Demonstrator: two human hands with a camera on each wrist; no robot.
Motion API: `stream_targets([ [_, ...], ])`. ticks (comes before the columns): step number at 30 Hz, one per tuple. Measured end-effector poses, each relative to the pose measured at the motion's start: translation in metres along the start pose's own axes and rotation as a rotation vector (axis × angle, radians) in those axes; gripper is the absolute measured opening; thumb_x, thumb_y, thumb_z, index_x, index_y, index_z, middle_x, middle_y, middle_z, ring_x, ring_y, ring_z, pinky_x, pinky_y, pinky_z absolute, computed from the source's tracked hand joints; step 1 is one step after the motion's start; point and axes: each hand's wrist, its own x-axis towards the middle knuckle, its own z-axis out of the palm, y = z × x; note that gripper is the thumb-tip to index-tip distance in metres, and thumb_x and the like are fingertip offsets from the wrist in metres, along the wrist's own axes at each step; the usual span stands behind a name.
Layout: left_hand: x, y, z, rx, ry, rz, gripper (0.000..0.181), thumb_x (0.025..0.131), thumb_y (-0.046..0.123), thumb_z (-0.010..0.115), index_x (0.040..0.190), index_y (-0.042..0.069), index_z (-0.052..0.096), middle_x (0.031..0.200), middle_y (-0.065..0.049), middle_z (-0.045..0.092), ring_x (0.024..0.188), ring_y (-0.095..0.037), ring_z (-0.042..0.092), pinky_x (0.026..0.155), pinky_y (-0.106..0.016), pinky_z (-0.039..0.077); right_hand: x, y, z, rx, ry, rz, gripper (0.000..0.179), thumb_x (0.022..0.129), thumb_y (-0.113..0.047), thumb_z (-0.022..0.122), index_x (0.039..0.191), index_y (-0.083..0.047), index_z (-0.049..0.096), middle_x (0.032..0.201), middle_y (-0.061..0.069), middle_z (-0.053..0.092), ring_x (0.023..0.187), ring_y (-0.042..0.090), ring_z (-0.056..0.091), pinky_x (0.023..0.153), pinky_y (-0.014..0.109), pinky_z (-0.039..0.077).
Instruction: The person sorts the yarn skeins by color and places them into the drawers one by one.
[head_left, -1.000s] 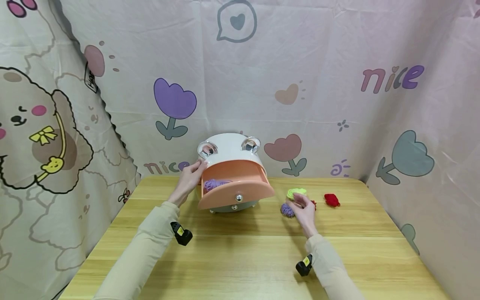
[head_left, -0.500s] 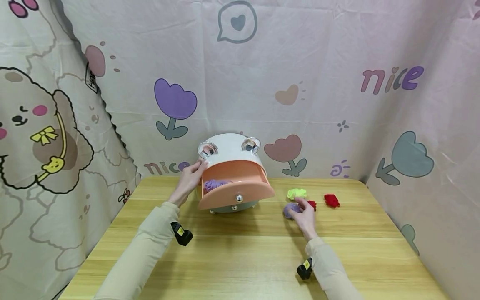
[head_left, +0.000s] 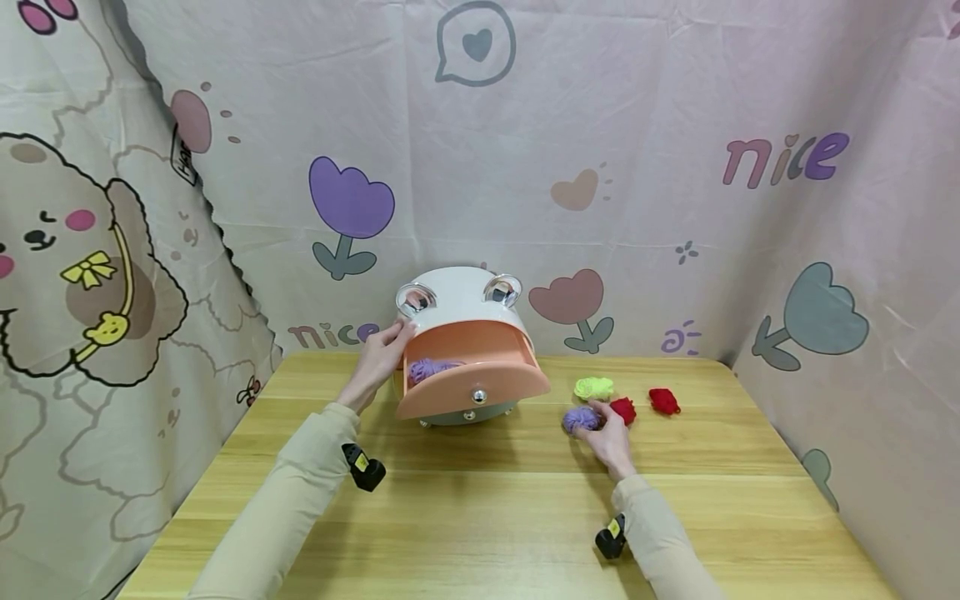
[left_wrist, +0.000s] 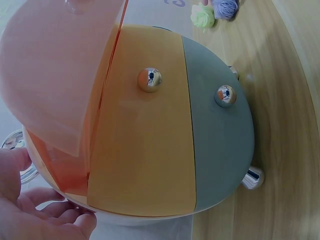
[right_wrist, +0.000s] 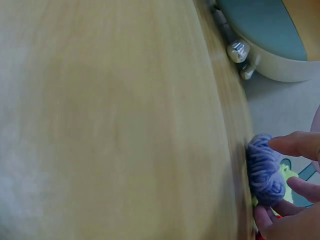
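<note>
Now lower, the right grip [head_left: 611, 439] holds purple yarn [head_left: 579, 418], the left grip [head_left: 378, 360] the cabinet [head_left: 467, 297].

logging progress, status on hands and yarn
Left hand holding cabinet by its side. Right hand around purple yarn ball. Top drawer open. Green yarn, one red yarn close beside.

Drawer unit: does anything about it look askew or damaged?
Slightly askew: the drawer unit sits turned on the table, its left side further forward, so the open top drawer slants in the head view. I see no damage.
</note>
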Motion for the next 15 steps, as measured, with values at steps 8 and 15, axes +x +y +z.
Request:
stream_targets([
  [8, 0.0000, 0.0006, -0.0001, -0.005, -0.003, -0.002, 0.068, 0.106, 0.047, 0.044, 0.157, 0.005, 0.029, 0.166, -0.011, 0.023, 0.156, -0.034, 0.020, 0.128, -0.048, 0.022, 0.0036, 0.0046, -0.0017, -0.011, -0.034, 0.020, 0.070, 0.077, 0.000, 0.078, 0.140, 0.008, 0.050, 0.139, 0.035, 0.054, 0.130, 0.049, 0.052, 0.114, 0.058, 0.040],
  [15, 0.0004, 0.0000, 0.0001, 0.007, -0.002, -0.014, 0.068, 0.106, 0.048, 0.043, 0.157, 0.006, 0.028, 0.167, -0.011, 0.023, 0.156, -0.035, 0.020, 0.128, -0.048, 0.021, 0.0072, 0.0053, -0.0043, -0.017, -0.106, 0.061, 0.071, 0.079, 0.003, 0.074, 0.145, 0.004, 0.047, 0.148, 0.032, 0.047, 0.137, 0.048, 0.045, 0.117, 0.059, 0.036],
])
